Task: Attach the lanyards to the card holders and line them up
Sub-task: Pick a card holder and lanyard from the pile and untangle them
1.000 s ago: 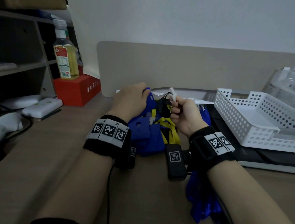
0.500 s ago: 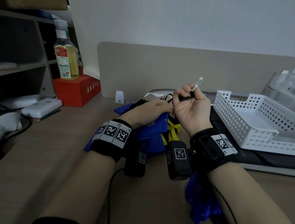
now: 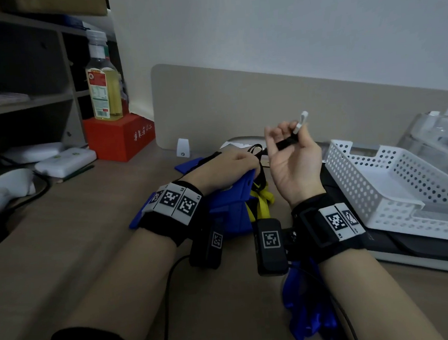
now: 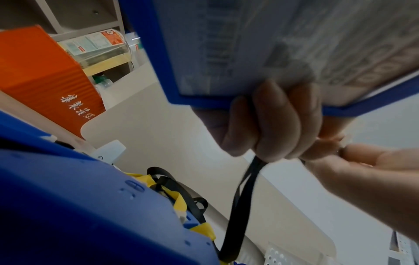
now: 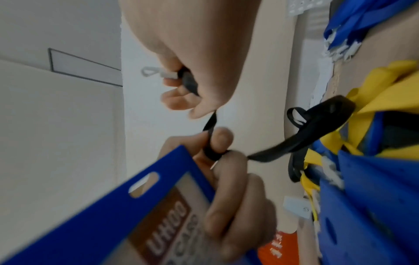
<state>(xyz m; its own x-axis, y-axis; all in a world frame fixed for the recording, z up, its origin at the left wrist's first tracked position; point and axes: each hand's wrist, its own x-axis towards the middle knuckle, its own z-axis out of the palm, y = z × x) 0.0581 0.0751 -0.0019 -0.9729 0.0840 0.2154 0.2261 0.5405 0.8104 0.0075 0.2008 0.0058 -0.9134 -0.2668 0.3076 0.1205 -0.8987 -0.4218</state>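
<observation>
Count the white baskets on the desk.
1. The basket sits at the desk's right side, beyond the right hand. More may lie outside the frame.

Blue card holder (image 5: pixel 95 215) held up w/ slot empty; black lanyard (image 5: pixel 301 143), white clip (image 3: pixel 301 120) up; more blue holders (image 3: pixel 229 212) & yellow lanyards (image 3: pixel 260 204) piled on bench.

Both hands raised over a pile of card holders, black lanyard between them.

The right hand (image 3: pixel 293 161), palm toward the camera, pinches the black lanyard (image 3: pixel 286 144) near its white clip (image 3: pixel 301 122). The left hand (image 3: pixel 223 170) grips a blue card holder (image 3: pixel 239 187) above the pile of blue card holders (image 3: pixel 230 215) and yellow lanyards (image 3: pixel 261 203). A white perforated basket (image 3: pixel 395 183) stands to the right on the desk (image 3: pixel 63 249).
</observation>
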